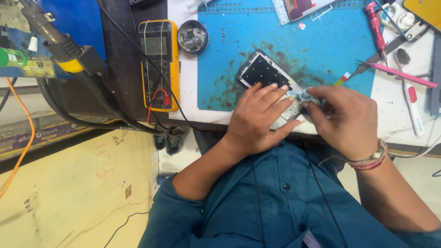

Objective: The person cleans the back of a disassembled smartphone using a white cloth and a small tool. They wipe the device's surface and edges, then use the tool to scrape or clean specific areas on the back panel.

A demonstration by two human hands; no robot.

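- Where the teal shirt point(275, 202) fills the near edge of the view, both forearms rise from it toward the bench, a thread band on the right wrist.
- Left hand point(257, 119) lies flat, fingers spread, pressing down on the near end of an opened phone frame point(266, 73).
- Right hand point(342, 117) sits just beside it, thumb and fingertips pinched shut on a small pale blue wad of cloth point(303, 95) that touches the frame's right edge.
- That frame is a silver-rimmed rectangle with rounded corners, lying tilted on the blue work mat point(321, 46); its inner face is black and dotted with small pale specks. Its near part is hidden under the left hand.
- Dark brown stains smear the mat around the frame.
- Left of the mat stands a yellow multimeter point(158, 64) with red and black leads, and behind it a round dish point(193, 36) of small parts.
- Right of the mat lie a pink-handled tool point(404, 76) and a red screwdriver point(376, 30).
- Far left, a hot-air handle point(59, 43) with a thick black hose points up and away.
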